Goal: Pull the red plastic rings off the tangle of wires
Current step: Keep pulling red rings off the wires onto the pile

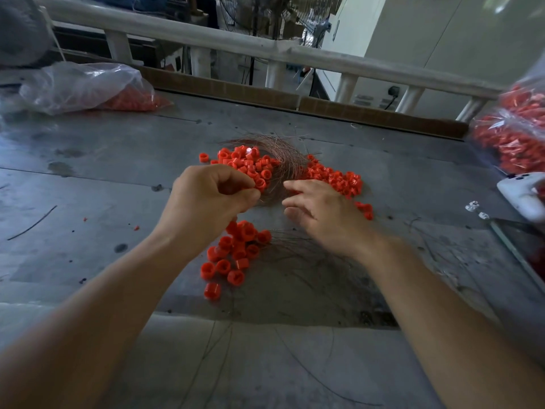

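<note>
Pinching the wire tangle (283, 160), the left hand (212, 199) should hold tight; the open, empty right hand (324, 214) can slide red rings (250, 164) off.

Small workshop or light-assembly floor, prob. a factory. Worn, stained grey metal worktable (88, 160) w/ cardboard strip (224, 87) along far edge. Clear plastic bag (73, 84) of red rings (132, 100) upper left, bigger bags (513, 128) at right edge, i.e. bulk stock. Wire scraps (32, 222) lower left. Behind white rail (236, 44): fan guard (312, 10) top centre, plugged socket (393, 90) upper right.
</note>
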`<state>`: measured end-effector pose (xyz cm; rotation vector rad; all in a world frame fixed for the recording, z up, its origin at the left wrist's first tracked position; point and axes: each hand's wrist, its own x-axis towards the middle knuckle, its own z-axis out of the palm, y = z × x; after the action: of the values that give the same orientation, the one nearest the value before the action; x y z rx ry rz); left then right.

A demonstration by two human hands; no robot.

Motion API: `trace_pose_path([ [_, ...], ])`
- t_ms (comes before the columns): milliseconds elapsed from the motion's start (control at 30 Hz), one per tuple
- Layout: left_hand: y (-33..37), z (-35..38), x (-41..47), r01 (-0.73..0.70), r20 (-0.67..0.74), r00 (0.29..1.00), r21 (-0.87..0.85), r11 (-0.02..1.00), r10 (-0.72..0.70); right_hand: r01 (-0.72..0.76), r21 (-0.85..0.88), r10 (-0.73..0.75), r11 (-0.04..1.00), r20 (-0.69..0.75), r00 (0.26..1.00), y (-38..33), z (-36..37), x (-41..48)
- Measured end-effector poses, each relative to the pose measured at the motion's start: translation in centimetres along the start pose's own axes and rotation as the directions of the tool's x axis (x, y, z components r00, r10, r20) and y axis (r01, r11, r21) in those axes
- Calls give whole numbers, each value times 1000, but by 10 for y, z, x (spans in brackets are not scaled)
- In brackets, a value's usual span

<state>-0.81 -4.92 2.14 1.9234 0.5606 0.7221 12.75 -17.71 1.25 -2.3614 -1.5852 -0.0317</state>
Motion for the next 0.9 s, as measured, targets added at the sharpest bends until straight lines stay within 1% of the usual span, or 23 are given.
trace_pose_path([
  [100,-1,-1,0,-2,10,1000,-16,1000,2,-9,-43,14,999,120,993,2,7,3],
  [167,-1,-1,0,-8,13,1000,-20,1000,9,-10,-43,15,999,118,993,3,9,3],
  [200,-1,-1,0,-12,14,1000,-20,1000,13,-5,-27,7,1000,84,996,3,8,2],
  [267,-2,-1,-1,-18,14,1000,-22,1000,19,23,21,-22,1000,-35,999,3,5,0],
  [333,-2,-1,-1,-22,16,1000,-28,999,23,53,61,-42,997,-175,984,1,1,-2],
  [400,-2,-1,-1,-25,23,999,-28,999,26,60,107,-30,992,-261,965,-1,-2,-3],
  [567,-2,-1,-1,-46,35,998,-18,999,46,47,221,37,974,-360,932,-1,-2,-4],
  [667,-2,-1,-1,-51,45,998,-22,998,52,20,267,85,964,-378,922,0,-1,-4],
  [800,-2,-1,-1,-57,44,997,-23,998,58,39,278,78,960,-398,914,1,0,-4],
  [900,-2,-1,-1,-72,45,996,-7,997,72,37,297,102,954,-438,893,0,-2,-5],
])
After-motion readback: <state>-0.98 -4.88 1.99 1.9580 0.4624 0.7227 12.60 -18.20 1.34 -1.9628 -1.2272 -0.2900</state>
